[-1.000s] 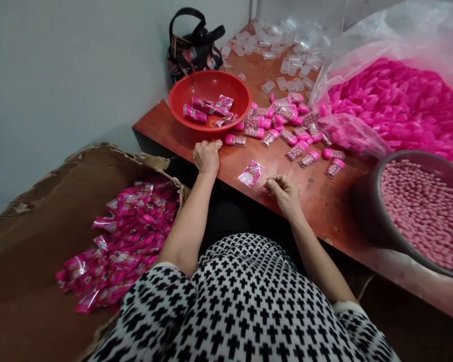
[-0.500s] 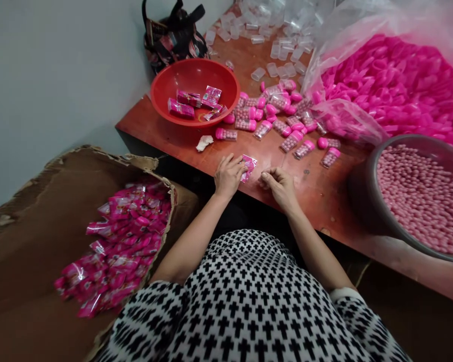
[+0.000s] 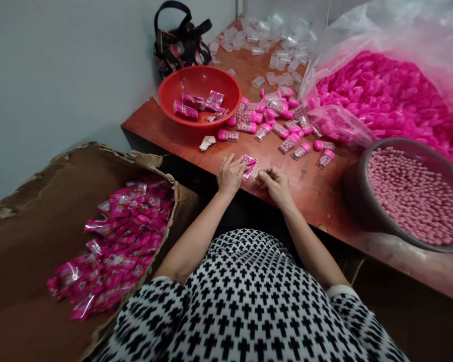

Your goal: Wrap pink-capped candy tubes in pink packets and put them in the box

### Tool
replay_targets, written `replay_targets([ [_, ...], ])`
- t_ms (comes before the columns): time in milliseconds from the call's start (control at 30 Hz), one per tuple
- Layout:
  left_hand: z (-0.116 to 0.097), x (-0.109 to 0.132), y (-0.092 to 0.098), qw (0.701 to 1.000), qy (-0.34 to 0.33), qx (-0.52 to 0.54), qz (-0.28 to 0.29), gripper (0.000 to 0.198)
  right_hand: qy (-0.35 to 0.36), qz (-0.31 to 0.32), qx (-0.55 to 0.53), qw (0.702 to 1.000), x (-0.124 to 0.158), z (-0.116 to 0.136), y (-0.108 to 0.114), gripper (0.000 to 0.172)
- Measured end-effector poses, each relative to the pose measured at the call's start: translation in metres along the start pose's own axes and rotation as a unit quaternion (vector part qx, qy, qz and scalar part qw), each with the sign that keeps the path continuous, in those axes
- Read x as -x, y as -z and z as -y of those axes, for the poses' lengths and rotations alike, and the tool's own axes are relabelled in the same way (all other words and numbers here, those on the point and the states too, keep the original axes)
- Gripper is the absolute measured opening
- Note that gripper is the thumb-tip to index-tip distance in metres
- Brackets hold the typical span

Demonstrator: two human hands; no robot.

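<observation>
My left hand (image 3: 229,176) lies on the table near its front edge, fingers stretched forward over a small pink printed packet (image 3: 250,166). The packet is flat and shiny, and its left part is hidden under those fingers. Just to the right, my right hand (image 3: 276,186) is closed in a pinch, thumb against fingertips, apart from the packet. Whatever is in that pinch, if anything, is too small to make out. Beyond both hands lie several clear bottles (image 3: 262,131) with pink caps, filled with pink beads.
A red bowl (image 3: 166,108) holds pink packets. Right of me stands a grey tub (image 3: 357,188) of pink beads (image 3: 415,196). Behind it is a plastic bag of pink caps (image 3: 385,95). Clear empty containers (image 3: 283,60) lie at the back. A cardboard box (image 3: 30,201) at left holds filled pink packets (image 3: 124,241).
The view has shifted slightly. My right hand stays pinched and has moved a little closer to the packet. My left hand remains on it.
</observation>
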State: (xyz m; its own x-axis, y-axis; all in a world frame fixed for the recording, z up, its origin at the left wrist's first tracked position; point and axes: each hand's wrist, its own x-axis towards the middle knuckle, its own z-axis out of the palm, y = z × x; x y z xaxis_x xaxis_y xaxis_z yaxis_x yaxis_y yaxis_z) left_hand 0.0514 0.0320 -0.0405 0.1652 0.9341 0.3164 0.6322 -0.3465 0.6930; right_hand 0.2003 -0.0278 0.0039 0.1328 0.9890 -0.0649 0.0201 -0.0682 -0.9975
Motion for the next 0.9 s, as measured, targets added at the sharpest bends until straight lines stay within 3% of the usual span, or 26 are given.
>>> replay_targets([
  [233, -0.022, 0.008, 0.01, 0.994, -0.019, 0.096, -0.044, 0.023, -0.023, -0.059, -0.126, 0.99, -0.027, -0.005, -0.016, 0.048],
  [333, -0.036, 0.009, 0.021, 0.976, 0.048, 0.209, -0.043, 0.032, -0.019, -0.042, -0.136, 0.99, -0.036, -0.001, -0.009, 0.046],
  [400, -0.043, 0.007, 0.026, 0.932, 0.161, 0.325, -0.003, 0.04, -0.012, 0.0, -0.11, 0.994, -0.038, 0.004, 0.001, 0.043],
  [467, -0.048, 0.004, 0.028, 0.868, 0.246, 0.424, 0.076, 0.04, -0.013, 0.051, -0.075, 0.996, -0.036, 0.01, 0.013, 0.041],
  [533, -0.052, 0.002, 0.026, 0.817, 0.287, 0.479, 0.143, 0.036, -0.021, 0.091, -0.039, 0.995, -0.034, 0.013, 0.023, 0.04],
  [600, -0.057, 0.002, 0.022, 0.794, 0.316, 0.495, 0.157, 0.032, -0.014, 0.102, 0.016, 0.995, -0.034, 0.015, 0.035, 0.038],
  [633, -0.059, 0.002, 0.02, 0.789, 0.331, 0.496, 0.149, 0.031, -0.001, 0.081, 0.06, 0.995, -0.035, 0.016, 0.042, 0.034],
  [700, -0.063, 0.003, 0.017, 0.783, 0.359, 0.493, 0.121, 0.03, 0.031, -0.042, 0.186, 0.981, -0.04, 0.02, 0.063, 0.027],
  [733, -0.064, 0.004, 0.016, 0.78, 0.369, 0.493, 0.107, 0.029, 0.042, -0.132, 0.256, 0.957, -0.043, 0.022, 0.076, 0.026],
  [800, -0.067, 0.005, 0.015, 0.769, 0.384, 0.504, 0.085, 0.027, 0.022, -0.3, 0.369, 0.879, -0.05, 0.027, 0.105, 0.029],
  [867, -0.07, 0.005, 0.014, 0.747, 0.401, 0.525, 0.066, 0.026, -0.043, -0.347, 0.449, 0.822, -0.056, 0.029, 0.132, 0.032],
  [900, -0.072, 0.005, 0.014, 0.733, 0.413, 0.538, 0.054, 0.024, -0.076, -0.34, 0.474, 0.809, -0.058, 0.028, 0.143, 0.031],
])
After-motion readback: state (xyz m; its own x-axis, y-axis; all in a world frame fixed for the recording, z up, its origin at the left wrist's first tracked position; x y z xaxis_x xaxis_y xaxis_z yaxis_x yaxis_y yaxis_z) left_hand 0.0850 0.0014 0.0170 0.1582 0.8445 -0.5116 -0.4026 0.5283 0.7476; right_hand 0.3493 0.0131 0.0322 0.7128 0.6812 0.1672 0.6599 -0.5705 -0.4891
